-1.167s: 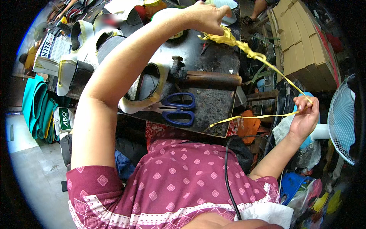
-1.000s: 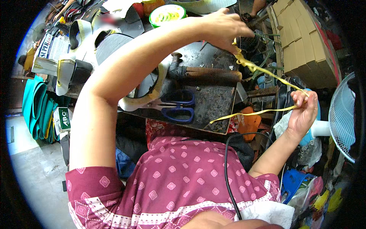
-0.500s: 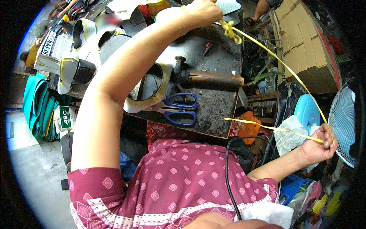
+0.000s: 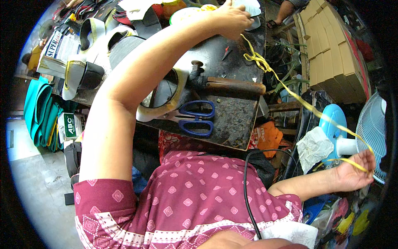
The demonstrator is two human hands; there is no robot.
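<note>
A long, narrow yellow strip (image 4: 304,102) runs from my left hand to my right hand, with a loose tangle partway along it. My left hand (image 4: 232,20) is raised over the far part of the workbench, closed around the strip's upper part; its fingertips are partly hidden. Out at the far right, beside a fan, my right hand (image 4: 354,171) has curled fingers with the strip passing through them. A short tail of strip trails behind that wrist. Blue-handled scissors (image 4: 197,118) lie near the bench's front edge, beside a dark-headed hammer (image 4: 232,86) with a wooden handle.
The dark workbench (image 4: 234,126) carries pale, ring-shaped shoe pieces (image 4: 159,110) and a box (image 4: 58,52). Stacked cardboard (image 4: 331,50) stands at the far right. The blue-and-white fan (image 4: 371,128) is close to my right hand. Folded green material (image 4: 39,112) sits at the left.
My right hand has moved outward and slightly down, drawing the strip's short end away from the bench edge. My left hand has turned and shifted slightly; the knot-like bunch now hangs looser and lower.
</note>
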